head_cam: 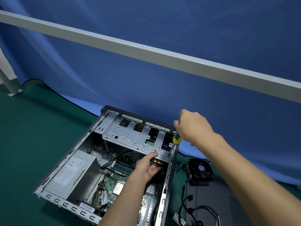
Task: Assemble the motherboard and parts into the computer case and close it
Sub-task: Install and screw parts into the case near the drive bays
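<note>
Open case (169, 170) w/ motherboard (114, 186), PSU (76, 173) inside; right-hand fingers (180, 126) round screwdriver (176, 140), left-hand fingers (151, 156) gripping drive cage (130, 136).

Screwdriver (176, 139) tip hidden by drive cage (130, 136); case (65, 204) btm cut off.

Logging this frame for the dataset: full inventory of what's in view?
computer case: 1, grey metal, open, lying on the green mat
drive cage: 1, silver, far end of the case
power supply: 1, silver, left side inside the case
motherboard: 1, green, on the case floor
screwdriver: 1, yellow and green handle, tip at the drive cage's right corner
cooler fan: 1, black, right of the case
side panel: 1, dark grey, flat, right of the case
loose cables: several, black, on the side panel
green mat: 1, left foreground
blue cloth: 1, backdrop
white bar: 1, diagonal overhead
hands: left hand under the drive cage's edge; right hand grips the screwdriver
</note>
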`<state>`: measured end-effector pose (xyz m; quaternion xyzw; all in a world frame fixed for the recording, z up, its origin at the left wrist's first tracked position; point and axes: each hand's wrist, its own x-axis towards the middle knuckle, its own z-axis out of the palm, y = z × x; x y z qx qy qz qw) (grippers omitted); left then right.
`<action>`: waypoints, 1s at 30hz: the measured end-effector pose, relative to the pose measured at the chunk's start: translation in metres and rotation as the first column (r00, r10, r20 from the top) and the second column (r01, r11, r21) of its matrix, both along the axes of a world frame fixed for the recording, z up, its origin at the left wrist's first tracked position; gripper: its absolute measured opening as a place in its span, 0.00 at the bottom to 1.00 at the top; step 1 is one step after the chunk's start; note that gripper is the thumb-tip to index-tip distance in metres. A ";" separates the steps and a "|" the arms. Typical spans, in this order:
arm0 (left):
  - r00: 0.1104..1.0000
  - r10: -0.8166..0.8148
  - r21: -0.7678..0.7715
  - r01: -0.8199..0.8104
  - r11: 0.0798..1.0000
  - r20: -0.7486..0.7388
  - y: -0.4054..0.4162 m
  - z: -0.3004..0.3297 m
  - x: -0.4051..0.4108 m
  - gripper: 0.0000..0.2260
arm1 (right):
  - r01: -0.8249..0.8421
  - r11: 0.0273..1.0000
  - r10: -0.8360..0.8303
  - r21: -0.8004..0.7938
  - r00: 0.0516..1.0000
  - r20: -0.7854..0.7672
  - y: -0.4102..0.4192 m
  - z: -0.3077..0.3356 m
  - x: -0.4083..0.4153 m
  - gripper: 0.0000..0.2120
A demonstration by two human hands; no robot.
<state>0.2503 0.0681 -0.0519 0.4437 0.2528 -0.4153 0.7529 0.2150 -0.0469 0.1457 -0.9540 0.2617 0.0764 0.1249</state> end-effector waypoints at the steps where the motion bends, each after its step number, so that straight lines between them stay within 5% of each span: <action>1: 1.000 0.001 0.000 -0.001 1.000 -0.003 0.000 0.000 0.000 0.16 | 0.016 0.995 -0.014 -0.095 1.000 0.018 0.000 -0.001 -0.001 0.09; 7: 1.000 -0.008 0.035 0.008 0.999 0.000 0.000 -0.002 0.002 0.11 | 0.009 1.000 -0.010 -0.002 0.999 -0.050 -0.007 0.004 -0.004 0.05; 10: 1.000 -0.011 0.047 0.011 0.999 0.007 0.000 0.001 0.001 0.10 | 0.059 0.991 -0.058 -0.116 0.998 0.013 -0.007 0.002 -0.007 0.11; 14: 1.000 0.000 0.036 -0.001 0.999 0.017 -0.001 0.002 0.002 0.18 | 0.018 0.995 -0.010 0.099 0.996 -0.083 -0.008 0.009 -0.006 0.07; 19: 1.000 -0.005 0.031 0.005 0.999 0.009 -0.001 0.003 0.000 0.17 | 0.048 0.994 -0.047 -0.098 0.999 0.007 -0.005 0.000 -0.004 0.10; 23: 1.000 0.003 0.028 -0.003 1.000 0.006 -0.001 0.000 0.001 0.16 | 0.021 0.988 -0.020 0.155 1.000 -0.009 -0.002 0.003 -0.002 0.11; 27: 1.000 -0.003 0.041 0.002 0.999 0.007 -0.001 0.002 -0.001 0.14 | 0.110 0.987 -0.088 -0.114 0.980 0.181 0.002 -0.011 -0.007 0.09; 30: 1.000 0.011 0.059 -0.012 0.998 0.006 -0.002 0.004 0.000 0.17 | 0.073 0.997 -0.072 -0.017 0.994 0.085 -0.007 -0.003 -0.005 0.10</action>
